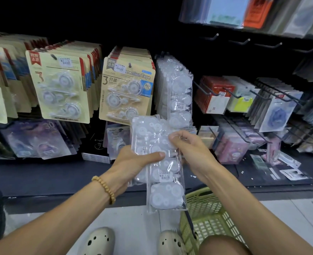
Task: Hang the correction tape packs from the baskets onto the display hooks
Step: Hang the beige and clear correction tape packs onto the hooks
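- A dark shop display wall (pixel 133 24) carries rows of hooks; carded correction tape packs (pixel 128 89) hang at the middle, clear bagged packs (pixel 177 89) just beside them.
- Bare hooks (pixel 240 41) stick out at upper right.
- The left hand (pixel 133 162) grips a bundle of clear correction tape packs (pixel 163 172); the right hand (pixel 190 151) pinches the bundle's front pack.
- A green basket (pixel 207 218) stands on the pale tiled floor (pixel 133 221), beside two shoes (pixel 98 240).

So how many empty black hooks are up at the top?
4 bare hooks show in a row under the top shelf: the leftmost hook, the second hook, the third hook and the rightmost hook. More may hide beyond the picture's right edge.
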`<state>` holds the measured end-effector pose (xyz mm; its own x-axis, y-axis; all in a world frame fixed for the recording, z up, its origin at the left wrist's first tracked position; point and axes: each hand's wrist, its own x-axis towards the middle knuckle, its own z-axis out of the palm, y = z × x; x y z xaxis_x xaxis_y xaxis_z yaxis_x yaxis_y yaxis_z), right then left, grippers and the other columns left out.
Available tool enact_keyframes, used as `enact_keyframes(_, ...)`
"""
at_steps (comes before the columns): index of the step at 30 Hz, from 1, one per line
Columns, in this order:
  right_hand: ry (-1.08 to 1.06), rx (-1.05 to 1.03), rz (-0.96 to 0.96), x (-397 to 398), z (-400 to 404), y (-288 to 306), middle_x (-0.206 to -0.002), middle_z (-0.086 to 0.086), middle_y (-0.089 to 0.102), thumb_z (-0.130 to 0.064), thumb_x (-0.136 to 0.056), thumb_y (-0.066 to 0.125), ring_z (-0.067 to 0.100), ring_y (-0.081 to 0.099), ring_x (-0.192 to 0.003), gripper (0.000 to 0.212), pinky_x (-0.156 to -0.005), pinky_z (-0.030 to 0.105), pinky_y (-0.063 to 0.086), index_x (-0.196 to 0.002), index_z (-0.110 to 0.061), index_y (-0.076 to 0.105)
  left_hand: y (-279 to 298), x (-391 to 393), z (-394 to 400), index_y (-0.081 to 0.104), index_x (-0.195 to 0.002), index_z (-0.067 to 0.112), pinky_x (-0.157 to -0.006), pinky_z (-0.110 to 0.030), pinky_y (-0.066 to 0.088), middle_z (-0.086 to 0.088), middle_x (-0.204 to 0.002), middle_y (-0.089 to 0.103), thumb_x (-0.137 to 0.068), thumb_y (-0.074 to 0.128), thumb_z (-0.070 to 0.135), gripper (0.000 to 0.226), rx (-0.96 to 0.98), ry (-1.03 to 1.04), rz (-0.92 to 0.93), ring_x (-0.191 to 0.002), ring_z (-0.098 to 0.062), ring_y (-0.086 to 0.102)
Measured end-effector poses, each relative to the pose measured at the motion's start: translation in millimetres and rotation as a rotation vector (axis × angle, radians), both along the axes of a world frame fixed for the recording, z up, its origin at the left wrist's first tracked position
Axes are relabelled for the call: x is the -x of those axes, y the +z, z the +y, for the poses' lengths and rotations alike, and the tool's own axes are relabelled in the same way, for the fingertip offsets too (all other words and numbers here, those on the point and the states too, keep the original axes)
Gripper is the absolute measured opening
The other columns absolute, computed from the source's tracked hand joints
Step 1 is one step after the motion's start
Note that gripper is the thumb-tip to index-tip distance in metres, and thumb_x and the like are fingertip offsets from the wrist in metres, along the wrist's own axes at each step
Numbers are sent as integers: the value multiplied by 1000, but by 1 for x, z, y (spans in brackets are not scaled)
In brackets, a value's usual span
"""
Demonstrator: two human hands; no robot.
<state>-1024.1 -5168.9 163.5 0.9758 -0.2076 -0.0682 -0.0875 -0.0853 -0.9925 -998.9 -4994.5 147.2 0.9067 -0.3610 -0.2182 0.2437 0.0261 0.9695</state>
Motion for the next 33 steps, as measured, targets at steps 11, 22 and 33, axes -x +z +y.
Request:
enact_keyframes(11, -167, 72, -171, -30, -10, 30, -68, -4, 61, -9, -98, 63, 8, 53, -63, 25, -54, 16, 44, -75, -16, 69, -2, -2, 9, 73, -105, 12, -84, -37, 58, 0, -92, 80, -51, 96, 47, 68, -16, 83, -10, -92, -21, 76)
enact_keyframes(22, -392, 303, -423, -119, -35, 102, -74, -7, 60, -5, -97, 58, -7, 50, -57, 17, -56, 3, 40, -84, -8, 70, -7, -6, 30, 72, -110, 14, -71, -22, 56, 3, -95, 79, -78, 85, 19, 34, -93, 54, -18, -88, -13, 76)
enact_keyframes(33, -476, 369, -380, -133, -38, 99, -66, -4, 55, -9, -92, 62, 5, 49, -63, 18, -62, 14, 42, -79, -1, 70, -7, -6, 43, 74, -105, 13, -73, -30, 57, -1, -92, 80, -78, 84, 16, 29, -129, 60, 23, -86, -19, 77)
